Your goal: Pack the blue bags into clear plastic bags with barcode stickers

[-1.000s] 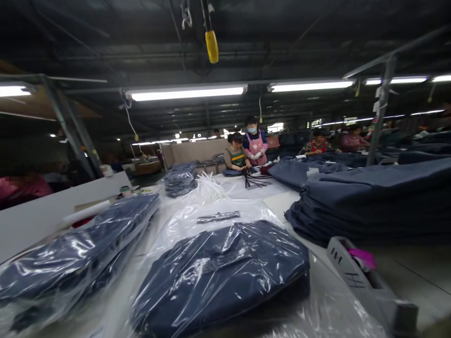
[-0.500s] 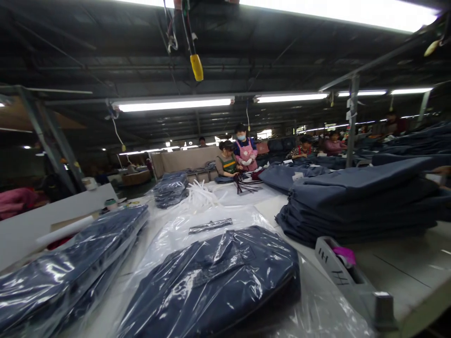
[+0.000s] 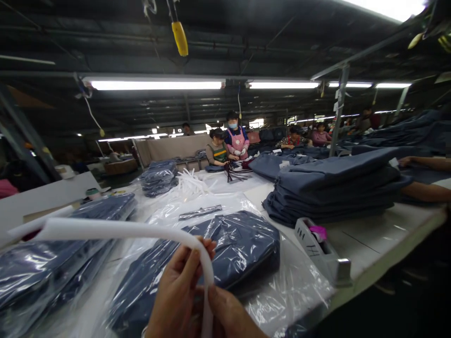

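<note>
Both of my hands are closed on a long white foam strip (image 3: 116, 230) at the lower middle of the head view. My left hand (image 3: 178, 286) pinches it where it bends, and from there the strip reaches out to the left. Just below, my right hand (image 3: 230, 312) grips the part that hangs down; its lower end is out of view. Behind the hands lies a dark blue garment (image 3: 243, 244) in a clear plastic bag (image 3: 285, 286). The strip passes in front of more bagged dark blue garments (image 3: 102, 211) on the left.
A grey tape dispenser (image 3: 319, 249) stands right of the bag. Beyond it is a tall stack of dark blue garments (image 3: 331, 188), with another person's arms (image 3: 426, 188) at its right. White strips (image 3: 192, 183) lie further back. Several people work behind the table (image 3: 369, 234).
My hands have come into view from below with the white foam strip between them. The camera has shifted, and another person's arms now show at the right edge.
</note>
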Available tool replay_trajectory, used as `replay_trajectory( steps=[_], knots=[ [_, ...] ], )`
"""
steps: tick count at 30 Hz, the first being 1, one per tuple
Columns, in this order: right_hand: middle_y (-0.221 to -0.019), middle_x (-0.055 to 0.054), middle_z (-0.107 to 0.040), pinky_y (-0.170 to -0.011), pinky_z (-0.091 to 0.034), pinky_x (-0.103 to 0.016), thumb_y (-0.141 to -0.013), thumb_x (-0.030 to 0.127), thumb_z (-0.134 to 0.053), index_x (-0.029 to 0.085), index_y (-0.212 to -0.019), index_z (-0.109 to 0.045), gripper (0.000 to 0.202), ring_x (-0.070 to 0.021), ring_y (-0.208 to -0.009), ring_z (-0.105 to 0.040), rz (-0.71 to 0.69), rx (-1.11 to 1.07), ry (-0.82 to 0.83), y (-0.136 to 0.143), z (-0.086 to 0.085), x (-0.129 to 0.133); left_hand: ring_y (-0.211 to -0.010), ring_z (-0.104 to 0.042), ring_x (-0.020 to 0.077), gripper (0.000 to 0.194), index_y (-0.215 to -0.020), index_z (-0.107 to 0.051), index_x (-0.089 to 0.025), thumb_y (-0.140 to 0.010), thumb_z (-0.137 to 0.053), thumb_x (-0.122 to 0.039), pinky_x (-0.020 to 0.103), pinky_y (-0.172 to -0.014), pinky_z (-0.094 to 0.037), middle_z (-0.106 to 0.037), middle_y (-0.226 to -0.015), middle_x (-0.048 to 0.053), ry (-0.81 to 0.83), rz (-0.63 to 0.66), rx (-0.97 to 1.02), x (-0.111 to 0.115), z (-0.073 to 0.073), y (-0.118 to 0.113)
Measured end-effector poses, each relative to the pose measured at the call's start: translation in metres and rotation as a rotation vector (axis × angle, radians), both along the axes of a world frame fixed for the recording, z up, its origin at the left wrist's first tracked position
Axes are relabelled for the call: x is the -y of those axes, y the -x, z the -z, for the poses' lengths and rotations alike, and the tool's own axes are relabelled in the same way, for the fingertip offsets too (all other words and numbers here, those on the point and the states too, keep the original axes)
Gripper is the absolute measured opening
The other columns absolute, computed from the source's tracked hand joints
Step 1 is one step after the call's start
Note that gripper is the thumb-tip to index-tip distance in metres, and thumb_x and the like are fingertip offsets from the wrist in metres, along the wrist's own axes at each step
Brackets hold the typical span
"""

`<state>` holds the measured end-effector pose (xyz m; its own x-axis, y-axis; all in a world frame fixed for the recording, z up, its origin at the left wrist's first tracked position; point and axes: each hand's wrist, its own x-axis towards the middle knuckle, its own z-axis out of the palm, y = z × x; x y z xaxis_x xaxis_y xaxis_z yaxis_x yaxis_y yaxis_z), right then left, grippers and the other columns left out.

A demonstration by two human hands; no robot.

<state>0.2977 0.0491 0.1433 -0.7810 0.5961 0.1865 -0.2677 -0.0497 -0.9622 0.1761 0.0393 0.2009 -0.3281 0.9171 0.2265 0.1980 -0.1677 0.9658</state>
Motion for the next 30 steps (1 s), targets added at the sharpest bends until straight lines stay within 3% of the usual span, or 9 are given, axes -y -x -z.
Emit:
replay_trajectory(
  steps=[4, 6, 9, 12, 15, 18, 21, 24, 30],
  knots=[
    [-0.067, 0.003, -0.053, -0.041, -0.023, -0.017, -0.085, 0.062, -0.058, 0.016, -0.103, -0.059, 0.05, -0.0022, -0.042, -0.029, 0.38, -0.139, 0.257, -0.047, -0.009, -0.025, -0.111, -0.064, 0.0242, 0.041, -0.121, -0.058, -0.021, -0.095, -0.04, -0.048, 0.034, -0.084, -0.06, -0.066, -0.124, 0.009, -0.067, 0.107, -0.22, -0.026, 0.006, -0.01],
    [-0.067, 0.005, -0.049, -0.041, -0.02, -0.017, -0.085, 0.055, -0.062, 0.017, -0.098, -0.059, 0.04, -0.0028, -0.045, -0.027, 0.598, -0.182, 0.226, -0.088, -0.015, -0.036, -0.117, -0.06, 0.0257, 0.041, -0.125, -0.057, -0.022, -0.094, -0.046, -0.047, 0.042, -0.099, -0.052, -0.064, -0.127, 0.009, -0.136, 0.03, -0.498, -0.03, 0.031, -0.003],
    [-0.063, 0.005, -0.042, -0.039, -0.022, -0.019, -0.089, 0.056, -0.054, 0.022, -0.117, -0.059, 0.045, -0.0058, -0.044, -0.025, 0.856, -0.184, 0.166, -0.16, -0.017, -0.045, -0.134, -0.043, 0.0343, 0.062, -0.141, -0.043, -0.028, -0.085, -0.063, -0.045, 0.059, -0.109, -0.037, -0.049, -0.144, 0.012, -0.15, -0.007, -1.056, -0.025, 0.08, 0.008],
    [-0.071, -0.001, -0.055, -0.041, -0.037, -0.023, -0.086, 0.052, -0.06, 0.023, -0.108, -0.067, 0.038, -0.0085, -0.047, -0.036, 0.986, 0.003, 0.075, -0.228, -0.006, -0.041, -0.142, -0.025, 0.0398, 0.085, -0.149, -0.028, -0.033, -0.077, -0.073, -0.028, 0.067, -0.109, -0.029, -0.031, -0.155, 0.014, -0.1, -0.003, -1.412, -0.019, 0.119, 0.014],
    [-0.095, -0.011, -0.067, -0.053, -0.051, -0.032, -0.078, 0.047, -0.067, 0.025, -0.097, -0.073, 0.029, -0.0172, -0.062, -0.054, 0.931, 0.205, 0.064, -0.279, 0.009, -0.029, -0.144, -0.021, 0.0358, 0.085, -0.15, -0.023, -0.036, -0.08, -0.063, -0.011, 0.064, -0.112, -0.026, -0.024, -0.157, 0.013, -0.096, -0.057, -1.532, -0.017, 0.135, 0.017],
    [-0.093, -0.015, -0.07, -0.051, -0.051, -0.034, -0.075, 0.047, -0.07, 0.028, -0.097, -0.075, 0.029, -0.0187, -0.058, -0.054, 0.916, 0.267, 0.118, -0.309, 0.018, -0.018, -0.145, -0.019, 0.0343, 0.084, -0.15, -0.021, -0.038, -0.082, -0.062, -0.011, 0.063, -0.115, -0.022, -0.02, -0.159, 0.011, -0.154, 0.025, -1.575, -0.012, 0.138, 0.015],
    [-0.092, -0.014, -0.07, -0.049, -0.051, -0.033, -0.074, 0.048, -0.07, 0.029, -0.098, -0.075, 0.031, -0.0179, -0.056, -0.054, 0.958, 0.271, 0.134, -0.317, 0.022, -0.013, -0.145, -0.021, 0.0338, 0.083, -0.15, -0.021, -0.039, -0.083, -0.061, -0.012, 0.062, -0.114, -0.025, -0.021, -0.159, 0.009, -0.18, 0.108, -1.582, -0.009, 0.141, 0.012],
    [-0.091, -0.011, -0.071, -0.051, -0.053, -0.03, -0.073, 0.048, -0.072, 0.028, -0.103, -0.075, 0.035, -0.0174, -0.059, -0.056, 0.937, 0.304, 0.116, -0.31, 0.023, -0.011, -0.138, -0.038, 0.0304, 0.074, -0.15, -0.021, -0.036, -0.088, -0.048, -0.006, 0.052, -0.108, -0.04, -0.034, -0.154, 0.01, -0.15, 0.075, -1.56, -0.016, 0.141, 0.018],
    [-0.096, -0.012, -0.073, -0.07, -0.058, -0.035, -0.077, 0.044, -0.072, 0.025, -0.11, -0.073, 0.038, -0.0226, -0.073, -0.067, 0.448, 0.503, 0.051, -0.291, 0.021, -0.007, -0.12, -0.058, 0.0238, 0.053, -0.146, -0.036, -0.024, -0.093, -0.042, -0.014, 0.039, -0.099, -0.05, -0.058, -0.136, 0.009, -0.155, 0.245, -1.415, -0.034, 0.129, 0.035]
  ],
)
